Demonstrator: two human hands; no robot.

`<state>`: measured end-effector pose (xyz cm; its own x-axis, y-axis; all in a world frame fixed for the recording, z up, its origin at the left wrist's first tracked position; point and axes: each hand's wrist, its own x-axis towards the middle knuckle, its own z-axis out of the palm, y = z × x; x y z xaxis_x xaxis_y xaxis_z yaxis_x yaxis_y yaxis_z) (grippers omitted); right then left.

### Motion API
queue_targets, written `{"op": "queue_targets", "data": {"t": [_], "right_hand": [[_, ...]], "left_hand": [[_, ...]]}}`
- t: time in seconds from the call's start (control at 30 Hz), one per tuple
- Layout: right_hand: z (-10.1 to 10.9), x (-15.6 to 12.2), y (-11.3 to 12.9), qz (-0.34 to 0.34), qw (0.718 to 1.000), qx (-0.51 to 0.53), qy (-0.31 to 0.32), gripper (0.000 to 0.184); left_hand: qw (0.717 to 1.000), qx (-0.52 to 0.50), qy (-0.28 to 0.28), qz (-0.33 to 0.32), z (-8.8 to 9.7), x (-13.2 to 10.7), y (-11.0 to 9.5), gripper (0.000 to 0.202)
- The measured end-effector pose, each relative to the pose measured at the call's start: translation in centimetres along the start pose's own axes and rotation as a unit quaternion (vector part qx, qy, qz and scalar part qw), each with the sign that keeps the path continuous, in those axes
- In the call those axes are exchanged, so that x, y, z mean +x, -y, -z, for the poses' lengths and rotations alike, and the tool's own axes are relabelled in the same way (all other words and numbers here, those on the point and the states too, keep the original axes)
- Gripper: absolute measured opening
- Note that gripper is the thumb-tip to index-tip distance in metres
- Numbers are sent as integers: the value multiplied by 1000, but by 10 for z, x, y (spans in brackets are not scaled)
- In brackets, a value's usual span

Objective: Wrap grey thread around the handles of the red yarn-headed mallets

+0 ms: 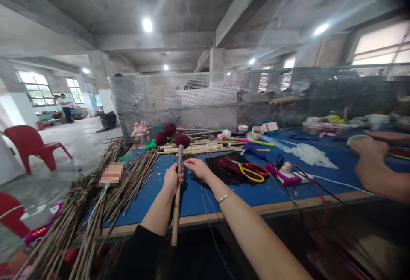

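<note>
My left hand [173, 180] is wrapped round a bamboo stick [176, 216] that stands nearly upright over the table's front edge. A fuzzy dark red ball [182, 141] tops the stick, with a greyish wrapped section just below it. Beside the stick, my right hand [200, 169] pinches finger and thumb together. A thin pale string [206, 211] hangs below this hand past the table edge; its upper end at the fingertips is too fine to trace. Two more dark red balls [161, 138] lie beyond the stick. Yellow-handled scissors [253, 173] rest on dark cloth right of my hands.
Bundles of thin twigs [136, 177] cover the table's left side. Bamboo sticks [205, 147] lie along the back before a perforated metal screen [205, 100]. A purple power strip [290, 178] with cords and a plastic bag [312, 155] are at right, near another person's arm [381, 169].
</note>
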<state>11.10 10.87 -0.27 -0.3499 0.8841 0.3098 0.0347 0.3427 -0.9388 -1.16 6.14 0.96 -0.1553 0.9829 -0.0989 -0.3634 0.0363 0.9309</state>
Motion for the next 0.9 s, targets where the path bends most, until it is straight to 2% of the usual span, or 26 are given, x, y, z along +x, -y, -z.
{"op": "queue_targets", "data": {"t": [0.07,0.17,0.23,0.3,0.4,0.5,0.6,0.67,0.8,0.9], "right_hand": [[0,-3,0,31,995,-99,-11,21],[-3,-9,3,78,968,-234,-42,24],[-6,-12,5,96,953,-277,-71,25],[-9,-13,6,97,951,-281,-85,26],[-10,-10,6,63,969,-224,-79,22],[-10,-6,5,6,991,-118,-69,20],[-9,-4,4,1,999,-21,-48,25],[-6,-5,4,-17,999,30,-17,29],[3,-10,5,-112,983,103,100,32],[8,-15,12,-136,969,155,139,30]], "left_hand": [[1000,-13,8,2,-1,-4,-1,19],[1000,-19,17,-10,-2,-8,1,11],[999,-19,16,-26,-2,-10,3,9],[999,-17,11,-40,-2,-10,5,11],[998,-14,2,-55,-1,-9,7,21],[996,-19,-4,-91,-2,-8,8,60],[993,-14,8,-119,-3,-9,9,90],[992,10,17,-123,-4,-12,8,95],[986,91,34,-134,-5,-18,7,89],[982,116,57,-136,-4,-19,6,84]]}}
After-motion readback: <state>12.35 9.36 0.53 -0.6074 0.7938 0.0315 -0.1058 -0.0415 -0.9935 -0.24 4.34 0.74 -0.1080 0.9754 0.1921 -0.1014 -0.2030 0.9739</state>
